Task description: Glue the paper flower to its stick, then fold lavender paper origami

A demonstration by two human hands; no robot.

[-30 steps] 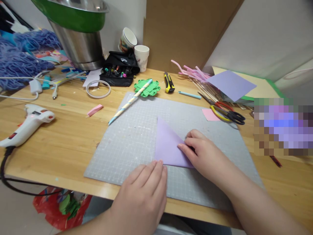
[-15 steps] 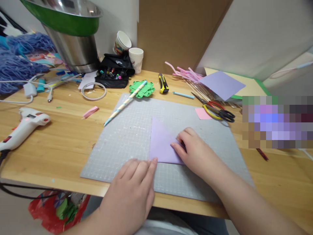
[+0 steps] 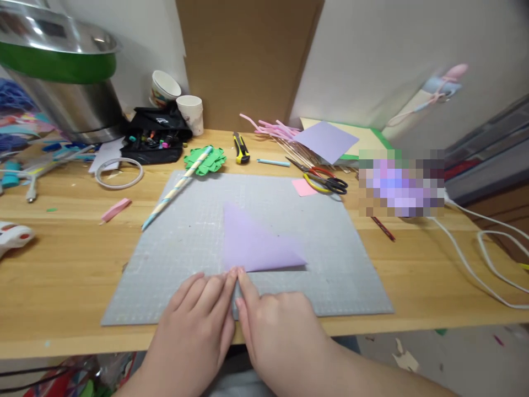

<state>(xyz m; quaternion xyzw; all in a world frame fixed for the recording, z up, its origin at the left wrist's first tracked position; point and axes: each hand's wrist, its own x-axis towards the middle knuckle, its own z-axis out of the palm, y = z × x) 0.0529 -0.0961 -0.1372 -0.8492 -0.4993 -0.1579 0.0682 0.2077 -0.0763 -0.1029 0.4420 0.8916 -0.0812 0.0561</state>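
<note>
A sheet of purple paper (image 3: 252,245) is folded into a triangle and lies on the grey cutting mat (image 3: 198,220). Its lower edge faces me, and the right part is lifted slightly off the mat. My left hand (image 3: 198,320) is closed, its fingers together, with the index fingertip pressing on the paper's near left corner. Beside it, my right hand (image 3: 281,325) presses its index fingertip on the same edge, the other fingers curled under. The two index fingertips touch or nearly touch. My thumbs are partly hidden.
Scissors (image 3: 326,182) and a pink paper square (image 3: 303,187) lie at the mat's far right. A striped paper stick (image 3: 177,190) rests across its far left corner, over a green paper piece (image 3: 210,162). Behind are a utility knife (image 3: 240,149) and a purple sheet (image 3: 328,140); a glue gun (image 3: 14,236) lies left.
My right hand has moved left from the paper's right side to its near left corner, next to my left hand. The view has turned to the right.
</note>
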